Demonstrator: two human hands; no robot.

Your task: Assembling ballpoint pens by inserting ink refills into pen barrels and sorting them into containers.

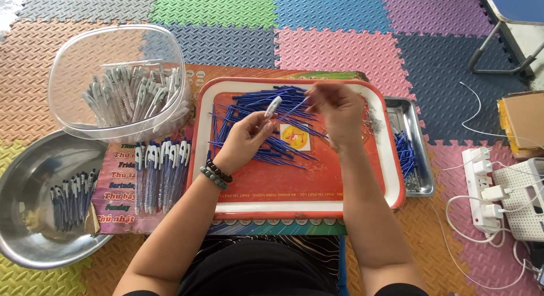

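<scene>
Above an orange tray [362,194] with a white rim, my left hand [245,138] holds a white pen barrel [273,106] tilted up to the right. My right hand [335,106] pinches a thin blue refill [294,108], whose tip points at the barrel's open end. A heap of several blue refills [258,123] lies on the tray under both hands. Beaded bracelets sit on my left wrist.
A clear plastic tub [113,80] of white pen parts stands at the left. Assembled blue-and-white pens [161,174] lie in a row beside the tray, and more rest in a steel bowl [39,216]. A small steel tray [411,148], a power strip [481,188] and cables lie right.
</scene>
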